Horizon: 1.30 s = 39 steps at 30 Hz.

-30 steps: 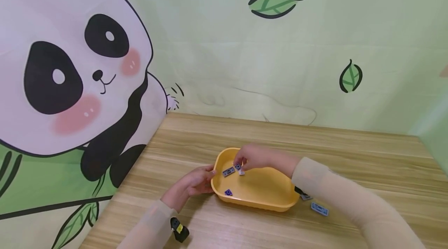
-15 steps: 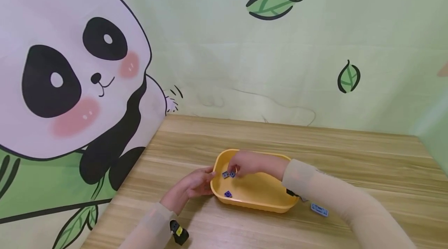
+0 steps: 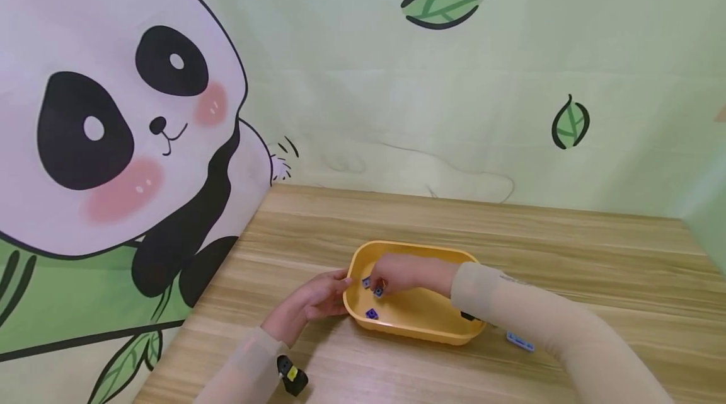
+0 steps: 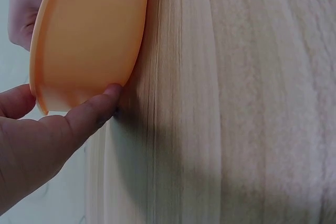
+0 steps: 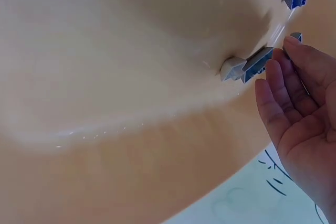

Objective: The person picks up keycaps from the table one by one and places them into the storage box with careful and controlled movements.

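The yellow tray (image 3: pixel 416 329) stands on the table. My left hand (image 3: pixel 326 294) grips its left end, thumb at the rim and a fingertip low on the outer wall, as the left wrist view shows. Inside the tray my right hand (image 3: pixel 397 271) pinches a small blue-grey toy brick (image 3: pixel 378 292) between thumb and index finger; most of that brick is hidden by the thumb in the right wrist view. Close by lie a longer grey-blue brick (image 5: pixel 257 65) and a pale grey one (image 5: pixel 232 70). A small violet-blue brick (image 3: pixel 371 314) sits apart, near the tray's front left.
Right of the tray, a long light-blue brick (image 3: pixel 520 341) lies on the wooden table (image 3: pixel 317 221), partly beside the right sleeve (image 3: pixel 527 303). A panda-printed cloth wall (image 3: pixel 363 76) rises behind the table.
My right hand has shifted slightly left and toward the tray's front, with the small brick between its fingertips. My left hand has kept its hold on the tray.
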Motion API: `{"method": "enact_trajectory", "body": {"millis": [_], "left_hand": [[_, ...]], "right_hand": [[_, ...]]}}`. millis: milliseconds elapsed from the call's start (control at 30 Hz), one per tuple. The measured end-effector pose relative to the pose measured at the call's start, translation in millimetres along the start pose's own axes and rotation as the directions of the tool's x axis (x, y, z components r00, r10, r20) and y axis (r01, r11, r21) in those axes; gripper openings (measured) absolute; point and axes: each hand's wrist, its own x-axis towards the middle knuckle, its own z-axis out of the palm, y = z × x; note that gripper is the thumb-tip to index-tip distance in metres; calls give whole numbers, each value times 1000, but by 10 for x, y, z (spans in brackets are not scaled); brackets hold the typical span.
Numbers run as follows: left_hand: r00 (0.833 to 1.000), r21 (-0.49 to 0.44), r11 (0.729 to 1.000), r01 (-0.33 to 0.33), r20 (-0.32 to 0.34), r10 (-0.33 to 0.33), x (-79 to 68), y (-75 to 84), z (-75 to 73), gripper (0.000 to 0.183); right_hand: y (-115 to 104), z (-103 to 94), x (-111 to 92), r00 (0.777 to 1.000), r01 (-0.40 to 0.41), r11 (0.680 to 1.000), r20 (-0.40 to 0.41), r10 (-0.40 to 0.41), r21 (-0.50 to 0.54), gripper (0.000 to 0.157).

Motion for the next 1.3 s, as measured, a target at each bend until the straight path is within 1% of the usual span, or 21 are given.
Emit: {"method": "enact_trajectory", "body": {"millis": [67,333,600,833,1033,1133,1300], "left_hand": [[1000,3,1000,-7,2,7,2,-2,-3,58],[1000,8,1000,-16,13,16,1,-11,-13,57],[1000,4,1000,-11,16,11,10,-17,-16,57],[1000,3,1000,-9,7,9,22,-28,-37,56],[1000,9,1000,-10,10,10,9,-27,-30,56],[1000,9,1000,-11,11,11,16,-29,-32,56],[1000,5,1000,-10,8,10,22,-29,-42,56]], "right_hand": [[-12,9,17,1000,1,1000,7,-1,-7,19],[-16,64,68,999,-43,999,26,42,15,20],[32,83,85,999,-3,1000,32,2,31,22],[95,92,121,999,7,993,52,-13,119,25],[125,103,155,998,20,988,64,-30,154,25],[140,104,170,998,9,987,65,-20,160,24],[163,117,187,998,3,991,64,-12,133,21]]}}
